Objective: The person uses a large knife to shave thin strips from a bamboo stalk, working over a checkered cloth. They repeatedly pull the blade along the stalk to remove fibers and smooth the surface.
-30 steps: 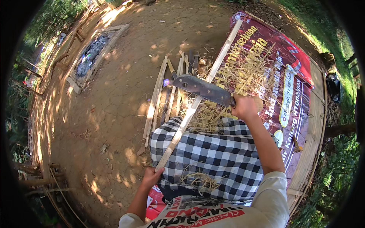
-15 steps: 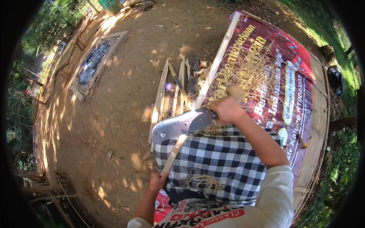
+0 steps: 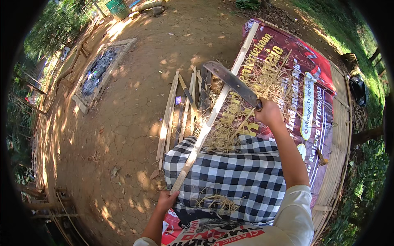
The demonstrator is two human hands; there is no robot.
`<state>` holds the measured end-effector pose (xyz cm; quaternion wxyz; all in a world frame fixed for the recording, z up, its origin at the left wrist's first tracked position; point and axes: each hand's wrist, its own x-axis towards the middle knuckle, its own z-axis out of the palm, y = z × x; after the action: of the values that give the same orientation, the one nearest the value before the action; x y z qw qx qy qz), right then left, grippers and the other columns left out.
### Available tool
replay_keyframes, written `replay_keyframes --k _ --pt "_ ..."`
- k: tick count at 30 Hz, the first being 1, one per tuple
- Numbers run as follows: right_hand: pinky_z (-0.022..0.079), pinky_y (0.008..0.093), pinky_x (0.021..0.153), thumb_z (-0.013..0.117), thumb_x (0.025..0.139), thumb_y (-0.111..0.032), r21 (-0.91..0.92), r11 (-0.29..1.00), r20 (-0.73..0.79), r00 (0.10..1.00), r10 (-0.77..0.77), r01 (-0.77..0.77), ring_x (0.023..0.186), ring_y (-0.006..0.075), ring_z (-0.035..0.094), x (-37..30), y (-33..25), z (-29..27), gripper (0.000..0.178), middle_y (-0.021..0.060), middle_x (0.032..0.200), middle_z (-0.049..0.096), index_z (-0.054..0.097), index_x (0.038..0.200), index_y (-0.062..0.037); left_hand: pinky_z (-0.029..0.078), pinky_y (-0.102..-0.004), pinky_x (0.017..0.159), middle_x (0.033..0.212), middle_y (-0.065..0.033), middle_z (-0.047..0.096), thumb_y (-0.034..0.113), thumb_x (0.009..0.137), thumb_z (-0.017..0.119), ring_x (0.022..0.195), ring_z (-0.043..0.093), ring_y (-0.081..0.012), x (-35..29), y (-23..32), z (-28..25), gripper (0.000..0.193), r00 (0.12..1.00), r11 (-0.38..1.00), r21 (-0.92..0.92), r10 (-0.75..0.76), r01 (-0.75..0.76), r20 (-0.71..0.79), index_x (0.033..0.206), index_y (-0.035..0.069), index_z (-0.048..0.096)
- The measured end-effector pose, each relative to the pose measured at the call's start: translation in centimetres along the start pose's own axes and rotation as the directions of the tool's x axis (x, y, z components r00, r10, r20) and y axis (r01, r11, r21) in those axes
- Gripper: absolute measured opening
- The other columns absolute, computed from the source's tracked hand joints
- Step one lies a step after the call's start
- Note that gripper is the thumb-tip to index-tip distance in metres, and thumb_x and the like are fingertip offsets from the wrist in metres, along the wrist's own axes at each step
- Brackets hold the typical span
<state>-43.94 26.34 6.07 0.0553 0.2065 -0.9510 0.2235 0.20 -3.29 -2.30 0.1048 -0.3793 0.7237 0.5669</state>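
My left hand (image 3: 167, 199) is closed around the near end of a long pale strip of split bamboo or wood (image 3: 200, 141). The strip slants away over the checked black-and-white cloth (image 3: 230, 176) on my lap, its far end over a printed red banner (image 3: 324, 74). In my right hand (image 3: 271, 113) is the handle of a machete (image 3: 234, 83). Its broad dark blade crosses the strip's far half, pointing up and left; whether it touches the strip I cannot tell. Curly shavings (image 3: 230, 117) lie on the banner, with a few more on the cloth.
Several cut strips (image 3: 170, 119), pale and dark, lie on the ground left of the banner. The banner covers a bamboo platform (image 3: 334, 164). Farther left is a framed ash pit (image 3: 98, 67). A green drum (image 3: 119, 9) stands at the back, a black bag (image 3: 359, 90) at right.
My right hand has carried the machete away from my lap, farther along the strip and rightward, and the blade has swung to point up-left. My left hand still holds the strip's near end.
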Motion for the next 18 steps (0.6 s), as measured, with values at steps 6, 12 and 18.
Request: replay_keyframes --k 6,12,18 --pt "0.054 0.0461 0.066 0.067 0.068 -0.020 0.037 0.964 0.265 0.928 -0.262 0.262 0.069 0.0365 0.066 -3.5 -4.8 2.9 0.027 0.0180 0.072 0.066 0.062 0.090 -0.0051 0.031 -0.0256 0.042 0.052 0.0067 0.046 0.024 0.089 0.071 0.048 0.040 -0.0035 -0.2 0.1 0.2 0.036 0.998 0.999 0.003 -0.044 0.044 -0.037 0.062 0.001 0.063" --pt "0.052 0.0463 0.063 0.068 0.065 -0.019 0.206 0.815 0.360 0.733 -0.578 0.542 0.070 0.0358 0.065 -7.4 -9.5 3.4 0.025 0.0158 0.069 0.064 0.059 0.084 -0.0048 0.034 -0.0271 0.043 0.053 0.0045 0.048 0.023 0.089 0.070 0.050 0.042 -0.0048 -0.2 0.1 0.0 0.035 0.999 0.997 0.072 -0.005 0.009 -0.053 0.064 0.000 0.063" --pt "0.052 0.0403 0.062 0.071 0.065 -0.014 0.520 0.788 0.418 0.706 -0.572 0.331 0.064 0.0336 0.063 -7.0 -8.5 0.3 0.027 0.0159 0.071 0.063 0.063 0.087 -0.0018 0.037 -0.0302 0.045 0.051 0.0003 0.050 0.023 0.088 0.071 0.048 0.045 -0.0079 -0.3 -1.6 -0.3 0.034 0.994 0.984 0.166 0.079 -0.065 -0.081 0.067 -0.003 0.063"
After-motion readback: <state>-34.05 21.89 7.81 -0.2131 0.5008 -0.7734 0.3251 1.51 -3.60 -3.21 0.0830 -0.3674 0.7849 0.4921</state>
